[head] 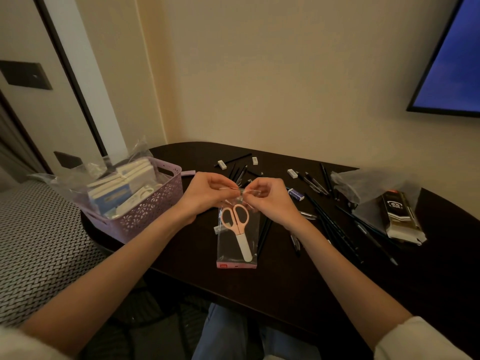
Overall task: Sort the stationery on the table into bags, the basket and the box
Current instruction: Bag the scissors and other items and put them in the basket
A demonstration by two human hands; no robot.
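Here both hands, left hand (205, 194) and right hand (267, 198), pinch the top edge of a clear plastic bag (237, 237) holding pink-handled scissors (237, 224), near the tabletop's (298, 281) front edge. A lilac perforated basket (145, 209) fills the left end; dark pens (327, 222) scatter rightward, their details indistinct.

You're in a hotel-style bedroom: patterned bed cover (39, 242) lower left, wall-mounted TV (452, 55) upper right, dark rounded table (298, 287) against the cream wall.
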